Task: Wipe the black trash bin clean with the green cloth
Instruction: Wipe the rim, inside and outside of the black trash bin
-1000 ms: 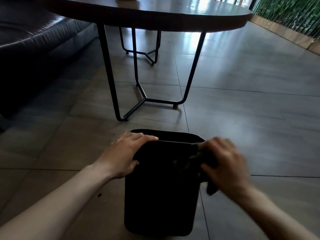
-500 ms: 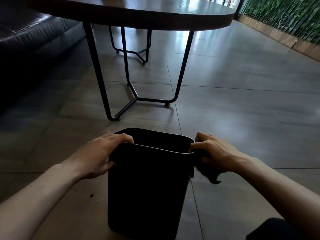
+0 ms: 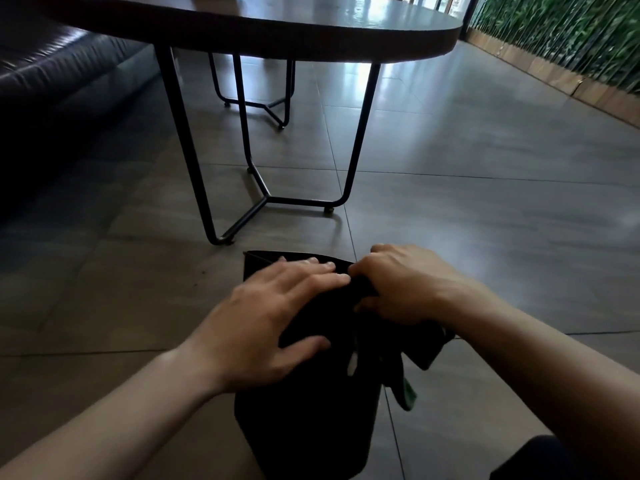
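Now one table (image 3: 242, 26) stands far, and one black bin (image 3: 304, 420) sits near on the floor tiles (image 3: 485, 220), tipped further toward you than half a second ago. Your left hand (image 3: 266, 320) has shifted from the rim's left corner to lie flat across the top. Your right hand (image 3: 405, 285) grips one green cloth (image 3: 408, 396) against the bin's right edge.

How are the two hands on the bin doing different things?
The left hand lies flat on the bin, fingers straight; the right hand is curled. The left hand holds nothing; the right hand grips the cloth, which dangles beside the bin. Both hands are bare and sit at the bin's top.
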`<state>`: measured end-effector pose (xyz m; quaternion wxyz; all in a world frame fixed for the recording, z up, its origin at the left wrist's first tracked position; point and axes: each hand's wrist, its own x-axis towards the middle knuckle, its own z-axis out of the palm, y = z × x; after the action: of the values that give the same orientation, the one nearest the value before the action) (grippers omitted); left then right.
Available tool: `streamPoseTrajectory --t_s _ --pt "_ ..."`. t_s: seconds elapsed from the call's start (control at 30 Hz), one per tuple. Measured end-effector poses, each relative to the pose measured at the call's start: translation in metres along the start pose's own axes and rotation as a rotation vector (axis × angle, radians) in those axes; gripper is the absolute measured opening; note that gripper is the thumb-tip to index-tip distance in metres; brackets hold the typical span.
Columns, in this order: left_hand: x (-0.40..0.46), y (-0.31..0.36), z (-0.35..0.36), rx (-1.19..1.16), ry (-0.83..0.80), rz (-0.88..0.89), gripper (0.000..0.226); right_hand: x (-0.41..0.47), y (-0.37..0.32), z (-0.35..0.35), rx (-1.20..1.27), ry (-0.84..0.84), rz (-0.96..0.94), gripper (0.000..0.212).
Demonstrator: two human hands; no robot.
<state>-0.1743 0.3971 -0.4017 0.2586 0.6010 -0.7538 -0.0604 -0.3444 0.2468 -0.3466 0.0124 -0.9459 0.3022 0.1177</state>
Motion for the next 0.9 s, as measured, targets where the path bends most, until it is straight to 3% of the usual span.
streamPoseTrajectory --t_s 0.13,0.23,0.5,0.6,0.73,0.83,0.9 --pt "-0.001 -0.003 0.014 0.136 0.017 -0.097 0.091 0.01 -0.019 0.004 0.022 0.095 0.054 0.03" --pt "0.002 -0.017 0.01 0.093 -0.001 -0.094 0.099 0.008 -0.025 0.009 0.054 0.153 0.078 0.037" --pt "0.004 -0.037 0.004 0.011 -0.047 -0.049 0.096 0.0 -0.03 0.019 0.116 0.33 0.024 0.042" --pt "0.001 -0.044 -0.002 -0.022 -0.045 -0.09 0.097 -0.006 -0.024 0.025 0.446 0.536 -0.02 0.05" --pt "-0.001 -0.055 -0.011 -0.089 -0.053 -0.162 0.094 -0.004 -0.034 0.045 0.75 0.924 -0.066 0.037" --pt "0.001 -0.059 -0.015 -0.16 -0.034 -0.168 0.083 0.002 -0.06 0.078 0.695 0.974 -0.187 0.03" --pt "0.001 -0.061 -0.017 -0.178 -0.028 -0.147 0.076 0.0 -0.073 0.108 0.484 0.915 -0.242 0.027"
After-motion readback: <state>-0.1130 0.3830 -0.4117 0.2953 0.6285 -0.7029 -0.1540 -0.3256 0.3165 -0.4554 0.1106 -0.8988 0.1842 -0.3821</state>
